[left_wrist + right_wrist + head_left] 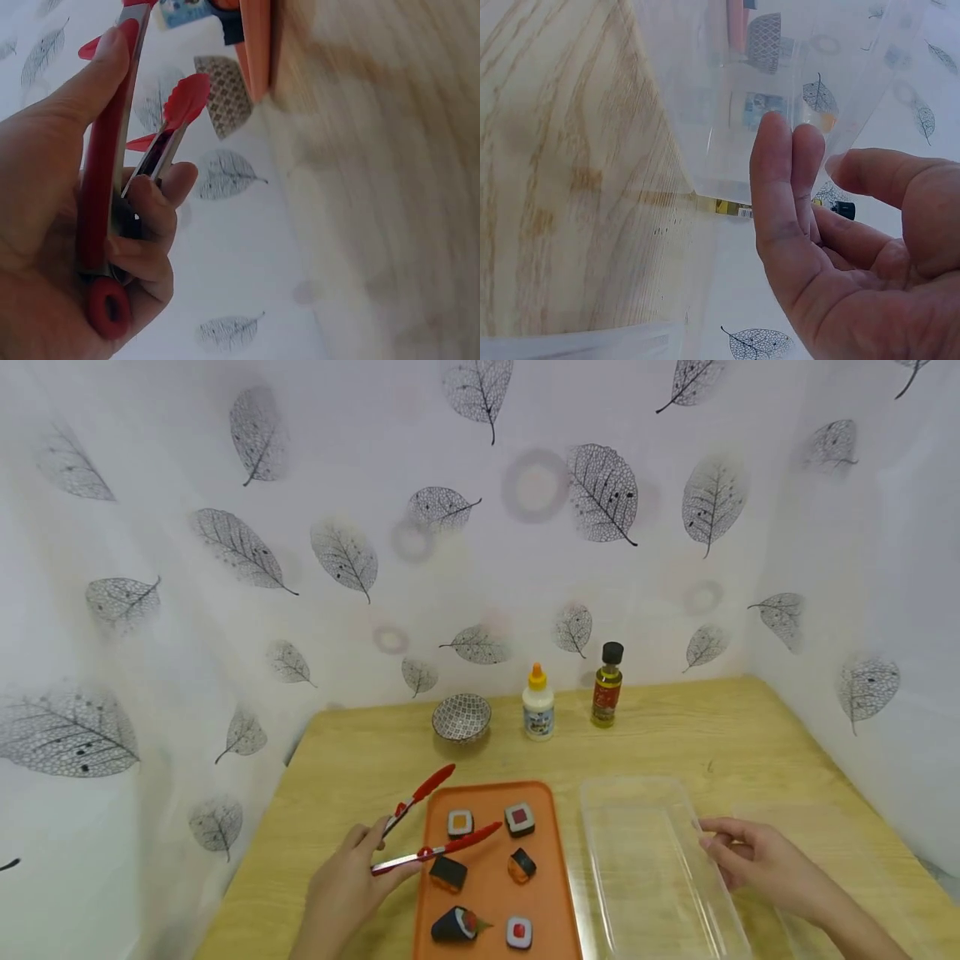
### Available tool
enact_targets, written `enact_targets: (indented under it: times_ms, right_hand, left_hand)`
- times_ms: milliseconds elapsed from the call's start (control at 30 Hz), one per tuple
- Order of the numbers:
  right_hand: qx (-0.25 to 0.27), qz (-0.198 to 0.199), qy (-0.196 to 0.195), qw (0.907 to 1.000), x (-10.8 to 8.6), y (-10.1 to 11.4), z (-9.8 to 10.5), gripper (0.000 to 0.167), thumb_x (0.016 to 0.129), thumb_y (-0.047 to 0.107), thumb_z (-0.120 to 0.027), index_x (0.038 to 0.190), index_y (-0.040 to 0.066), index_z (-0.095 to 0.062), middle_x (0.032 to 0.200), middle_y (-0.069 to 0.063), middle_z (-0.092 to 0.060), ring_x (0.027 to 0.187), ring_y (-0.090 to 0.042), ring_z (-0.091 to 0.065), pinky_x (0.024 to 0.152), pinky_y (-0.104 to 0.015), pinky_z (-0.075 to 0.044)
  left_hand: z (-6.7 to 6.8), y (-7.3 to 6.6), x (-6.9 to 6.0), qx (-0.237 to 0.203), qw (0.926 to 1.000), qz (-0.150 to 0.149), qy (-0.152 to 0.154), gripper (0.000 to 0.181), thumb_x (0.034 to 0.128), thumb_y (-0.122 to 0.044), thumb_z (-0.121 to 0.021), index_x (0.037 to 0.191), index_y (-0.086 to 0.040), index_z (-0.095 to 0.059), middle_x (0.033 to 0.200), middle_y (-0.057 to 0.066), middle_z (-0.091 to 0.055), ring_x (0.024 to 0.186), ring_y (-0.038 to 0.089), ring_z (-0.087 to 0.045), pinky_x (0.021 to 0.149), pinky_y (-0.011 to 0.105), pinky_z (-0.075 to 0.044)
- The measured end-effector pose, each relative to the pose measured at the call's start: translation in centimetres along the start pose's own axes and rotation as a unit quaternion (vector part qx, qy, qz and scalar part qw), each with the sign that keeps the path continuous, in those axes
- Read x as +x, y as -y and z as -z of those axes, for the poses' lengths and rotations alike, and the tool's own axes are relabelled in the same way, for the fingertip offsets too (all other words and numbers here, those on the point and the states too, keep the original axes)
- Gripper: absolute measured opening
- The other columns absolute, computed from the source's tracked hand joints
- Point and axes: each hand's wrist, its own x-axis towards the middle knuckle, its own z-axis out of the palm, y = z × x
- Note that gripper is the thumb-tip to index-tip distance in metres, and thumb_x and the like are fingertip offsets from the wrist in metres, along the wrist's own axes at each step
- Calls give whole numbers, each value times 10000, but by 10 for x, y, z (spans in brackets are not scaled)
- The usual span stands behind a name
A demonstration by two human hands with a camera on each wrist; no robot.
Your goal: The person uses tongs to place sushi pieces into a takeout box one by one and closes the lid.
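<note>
Currently, the left hand (pixel 348 877) grips tongs (pixel 468 841), arms spread wide — the orange-centred roll (pixel 460 823) on the tray (pixel 489 881) shows between them, ahead-right of its fingers; the right hand (pixel 753 856) is at the clear container (pixel 637 792) — pinching, I can't tell.

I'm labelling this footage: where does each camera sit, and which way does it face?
Head: on the person's head, facing forward and down at the orange rectangular tray and clear plastic box; left grip and right grip show.
Left wrist: worn there, facing the red-and-silver tongs held in the left grip, which alone shows.
Right wrist: worn there, facing the right grip at the clear plastic box; only that grip shows.
Shared: both wrist views catch the dark-patterned round bowl.
</note>
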Motion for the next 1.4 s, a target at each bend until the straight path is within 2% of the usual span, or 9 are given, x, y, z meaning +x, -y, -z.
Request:
enact_targets:
  times_ms: [167, 267, 433, 533, 767, 1000, 1167, 1333, 1400]
  right_hand:
    - [2, 57, 15, 10000, 2, 2, 1, 581, 1135, 204, -485, 1479, -246, -355, 807, -20, -614, 676, -125, -643, 709, -309, -614]
    - [7, -5, 27, 10000, 2, 3, 1, 585, 1135, 212, -485, 1483, -241, -357, 808, -18, -617, 679, -116, -641, 718, -298, -609]
    - [3, -15, 10, 10000, 2, 4, 1, 584, 1131, 211, -494, 1484, -236, -363, 817, -19, -614, 675, -109, -636, 705, -301, -607]
    - [7, -21, 15, 10000, 2, 4, 0, 584, 1131, 210, -494, 1485, -235, -361, 824, -25, -613, 676, -112, -637, 704, -300, -607]
    - [-18, -98, 17, 9999, 1, 4, 0, 585, 1134, 225, -489, 1493, -221, -365, 854, -50, -609, 694, -118, -641, 727, -292, -607]
    - [-83, -79, -78, 9999, 1, 3, -1, 568, 1131, 222, -498, 1490, -205, -389, 916, -80, -619, 688, -102, -640, 696, -304, -604]
    - [53, -78, -51, 9999, 1, 3, -1, 573, 1131, 210, -497, 1494, -215, -370, 1009, -148, -616, 697, -100, -643, 683, -329, -617]
    - [166, -155, 2, 9997, 0, 2, -1, 590, 1134, 217, -490, 1504, -220, -346, 1028, -161, -609, 702, -108, -649, 688, -338, -620]
    - [196, -205, 16, 9996, 0, 1, -1, 595, 1134, 223, -489, 1508, -215, -343, 1015, -148, -603, 699, -112, -649, 688, -338, -619]
  left_hand:
    - [-1, -14, 13, 361, 9987, -346, 32, 771, 754, -691, -818, 1382, -259, -694, 1035, -67, -665, 705, 35, -522, 541, 248, -407]
    - [-3, -19, 19, 426, 9972, -610, -67, 730, 754, -667, -830, 1357, -271, -715, 1012, -67, -682, 743, 52, -556, 559, 238, -435]
    - [-7, -23, 24, 534, 9931, -984, -348, 669, 739, -626, -855, 1303, -279, -757, 975, -61, -709, 735, 75, -592, 568, 215, -448]
    - [-9, -26, 25, 580, 9914, -1111, -382, 658, 742, -619, -850, 1296, -274, -765, 975, -51, -722, 743, 102, -625, 567, 225, -458]
    - [-13, -32, 28, 567, 9915, -1152, -197, 643, 741, -633, -843, 1271, -276, -779, 988, -66, -730, 745, 93, -624, 595, 239, -482]
    - [-21, -34, 29, 665, 9894, -1253, -314, 616, 727, -629, -852, 1214, -255, -809, 991, -42, -764, 732, 130, -659, 562, 235, -467]
    - [-25, -36, 27, 535, 9925, -1073, -250, 557, 760, -609, -840, 1194, -261, -817, 1020, -18, -789, 757, 165, -696, 501, 229, -429]
    - [-26, -37, 25, 338, 9952, -913, -116, 541, 781, -608, -828, 1223, -297, -803, 1030, -35, -790, 776, 156, -700, 480, 222, -401]
    - [-25, -38, 25, 208, 9953, -927, -176, 531, 782, -600, -835, 1217, -298, -805, 1005, -50, -783, 720, 110, -651, 481, 209, -383]
